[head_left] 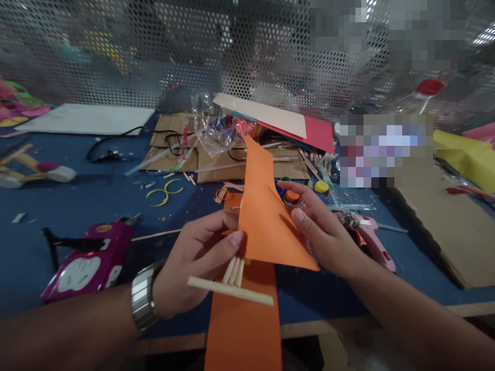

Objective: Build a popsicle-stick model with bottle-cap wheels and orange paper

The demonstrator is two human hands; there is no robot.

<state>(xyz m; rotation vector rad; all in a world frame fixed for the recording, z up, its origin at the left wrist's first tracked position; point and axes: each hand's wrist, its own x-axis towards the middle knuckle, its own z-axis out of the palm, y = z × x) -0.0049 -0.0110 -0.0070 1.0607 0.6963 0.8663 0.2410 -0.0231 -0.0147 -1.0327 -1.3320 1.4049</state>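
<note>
Orange paper strip (243, 324) overhangs the table edge (305, 325); both hands' grips, left (195, 260) and right (325, 226), pinch its raised sheet.

Bright orange paper (266, 216), plain, no print, over a matching orange strip (243, 324). Pale natural-wood sticks (232, 283). Dark blue table (77, 201). Magenta case (87, 260) with white patches. Pink glue gun (373, 237). Brown cardboard (441, 221). Yellow rings (164, 191). Red sheet (319, 135). Silver watch (143, 301). Grey perforated screen (154, 51), evenly dotted.
</note>
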